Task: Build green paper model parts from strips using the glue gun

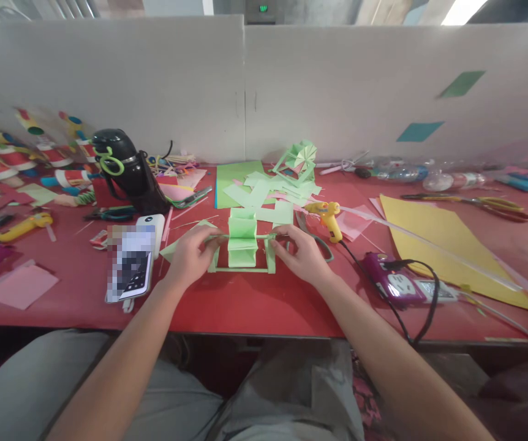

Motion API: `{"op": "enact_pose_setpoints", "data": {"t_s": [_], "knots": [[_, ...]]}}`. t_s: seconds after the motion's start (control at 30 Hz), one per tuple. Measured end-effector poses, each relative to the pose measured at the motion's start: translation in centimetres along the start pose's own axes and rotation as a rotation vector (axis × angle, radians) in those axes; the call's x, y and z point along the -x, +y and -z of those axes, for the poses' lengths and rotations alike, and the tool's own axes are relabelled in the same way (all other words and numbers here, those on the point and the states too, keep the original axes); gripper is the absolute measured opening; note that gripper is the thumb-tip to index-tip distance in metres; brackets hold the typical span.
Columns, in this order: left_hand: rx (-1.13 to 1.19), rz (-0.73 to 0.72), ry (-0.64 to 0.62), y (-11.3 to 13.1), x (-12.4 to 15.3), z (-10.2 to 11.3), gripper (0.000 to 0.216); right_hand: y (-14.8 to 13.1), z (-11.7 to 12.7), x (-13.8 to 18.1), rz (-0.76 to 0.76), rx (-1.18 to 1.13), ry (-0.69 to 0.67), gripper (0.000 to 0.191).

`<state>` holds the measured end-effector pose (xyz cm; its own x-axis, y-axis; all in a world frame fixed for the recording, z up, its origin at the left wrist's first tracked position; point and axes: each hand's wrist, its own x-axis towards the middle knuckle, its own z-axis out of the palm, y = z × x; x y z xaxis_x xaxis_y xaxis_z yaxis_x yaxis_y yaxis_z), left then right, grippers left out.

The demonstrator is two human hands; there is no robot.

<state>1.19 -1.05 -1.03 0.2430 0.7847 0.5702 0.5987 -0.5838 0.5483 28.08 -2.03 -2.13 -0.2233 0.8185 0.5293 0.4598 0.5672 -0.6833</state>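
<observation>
A light green folded paper model stands on the red table, a pleated block carried on a thin green rod inside a small green frame. My left hand pinches the rod's left end with closed fingers. My right hand grips the rod's right end at the frame's right post, its fingers curled.
Green paper scraps and a folded green shape lie behind the model. A yellow glue gun and purple power strip sit to the right, near a yellow sheet. A phone and black bottle are left.
</observation>
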Motion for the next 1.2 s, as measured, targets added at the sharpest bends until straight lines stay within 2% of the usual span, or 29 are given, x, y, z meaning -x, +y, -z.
{"op": "enact_pose_setpoints", "data": {"t_s": [0.47, 0.83, 1.2], "knots": [[-0.005, 0.018, 0.058, 0.2, 0.1, -0.3, 0.02, 0.3, -0.5, 0.0, 0.014, -0.017, 0.021, 0.016], [-0.017, -0.061, 0.097, -0.2, 0.2, -0.8, 0.016, 0.8, -0.9, -0.1, 0.072, -0.06, 0.036, 0.024], [-0.022, -0.054, 0.116, -0.1, 0.1, -0.8, 0.015, 1.3, -1.2, 0.1, -0.034, -0.228, 0.018, 0.02]]}}
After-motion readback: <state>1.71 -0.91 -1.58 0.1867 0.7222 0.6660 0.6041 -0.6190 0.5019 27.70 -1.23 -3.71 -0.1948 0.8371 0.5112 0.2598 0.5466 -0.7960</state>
